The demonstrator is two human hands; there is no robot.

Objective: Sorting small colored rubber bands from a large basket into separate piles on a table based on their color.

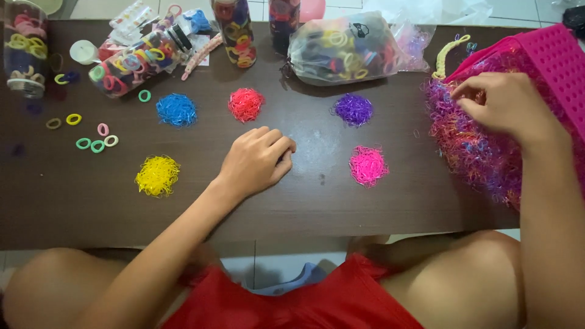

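Right hand (499,103) pinched on strands in mixed elastic-band heap (475,152); single colour best teased out slowly (tangles likely). Left hand (259,159) loosely curled, empty, rested on bench (317,201) near pink pile (368,166).

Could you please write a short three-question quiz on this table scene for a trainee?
1. True or false: the right hand rests on the big mixed pile of tiny bands beside the pink basket.
2. How many sorted single-colour piles lie on the dark table?
3. Which pile is nearest the left hand: A yellow pile, B red pile, C purple pile?

Key
1. True: its fingers pinch at the pile's top.
2. Five: blue pile, red, purple, yellow, pink pile.
3. B.
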